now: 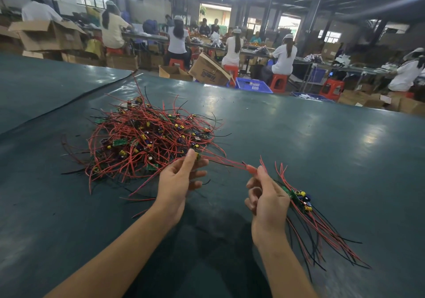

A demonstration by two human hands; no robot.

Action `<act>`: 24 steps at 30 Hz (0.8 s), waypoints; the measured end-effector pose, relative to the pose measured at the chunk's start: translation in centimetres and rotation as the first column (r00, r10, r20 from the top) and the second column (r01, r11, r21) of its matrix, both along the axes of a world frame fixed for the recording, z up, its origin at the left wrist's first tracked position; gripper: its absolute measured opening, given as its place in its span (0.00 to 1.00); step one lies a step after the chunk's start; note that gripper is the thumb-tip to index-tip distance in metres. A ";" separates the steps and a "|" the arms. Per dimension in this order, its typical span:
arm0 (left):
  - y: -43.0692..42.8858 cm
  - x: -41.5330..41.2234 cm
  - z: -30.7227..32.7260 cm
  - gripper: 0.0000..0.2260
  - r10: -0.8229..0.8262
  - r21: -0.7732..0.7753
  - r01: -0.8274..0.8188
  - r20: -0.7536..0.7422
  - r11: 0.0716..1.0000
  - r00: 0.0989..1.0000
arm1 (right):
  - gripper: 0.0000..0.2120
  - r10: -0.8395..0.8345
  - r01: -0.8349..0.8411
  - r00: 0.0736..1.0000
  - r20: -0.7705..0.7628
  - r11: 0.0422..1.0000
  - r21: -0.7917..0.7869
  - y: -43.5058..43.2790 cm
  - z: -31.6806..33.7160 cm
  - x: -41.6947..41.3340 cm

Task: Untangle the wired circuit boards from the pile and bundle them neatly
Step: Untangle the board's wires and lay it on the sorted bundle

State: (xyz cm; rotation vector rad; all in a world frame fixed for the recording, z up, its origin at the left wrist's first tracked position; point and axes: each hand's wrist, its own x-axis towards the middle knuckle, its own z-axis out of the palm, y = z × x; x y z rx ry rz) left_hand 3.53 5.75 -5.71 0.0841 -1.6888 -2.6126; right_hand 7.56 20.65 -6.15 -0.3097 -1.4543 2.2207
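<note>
Gently now: my left hand (181,180) pinches a board (197,155) at the near edge of the pile (147,134), my right hand (268,202) grips the bundle (301,200); I should draw the board's wires out slowly to avoid snags.

a: where is the pile (147,136) found?
b: it is spread on the table (299,136), left of centre, just behind the left hand (177,182).
a: and the bundle (303,202)?
b: it is held in the right hand (266,202), well apart from the pile; its wires are fanned out towards the near right.
a: between the hands?
b: a wired board (197,155) is pinched by the left hand at the pile's near edge, and its leads (227,163) are stretched across to the right hand.
a: behind the table?
b: cardboard boxes (208,72) and a basket (253,85) are set on the floor; further back, people are seated at benches.
</note>
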 end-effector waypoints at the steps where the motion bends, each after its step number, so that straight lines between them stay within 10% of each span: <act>1: -0.1 -0.1 0.2 0.15 -0.002 0.076 0.001 0.015 0.997 1.000 | 0.18 0.016 -0.015 0.999 -0.031 1.000 0.012 -0.1 0.0 0.1; 7: -0.9 0.1 1.1 0.15 -0.234 0.165 0.231 -0.004 0.959 0.972 | 0.31 0.118 -0.118 0.993 -0.005 0.993 -0.010 0.0 -0.2 0.3; 14: 0.0 1.3 0.5 0.11 -0.649 -0.159 0.653 0.082 0.741 0.756 | 0.26 0.363 -0.396 0.915 0.176 0.890 0.225 -1.9 -0.2 0.8; 24: -0.4 1.0 -0.2 0.14 -0.638 -0.175 0.649 0.120 0.741 0.761 | 0.13 0.386 -0.430 0.883 0.267 0.894 0.129 -2.1 0.0 1.0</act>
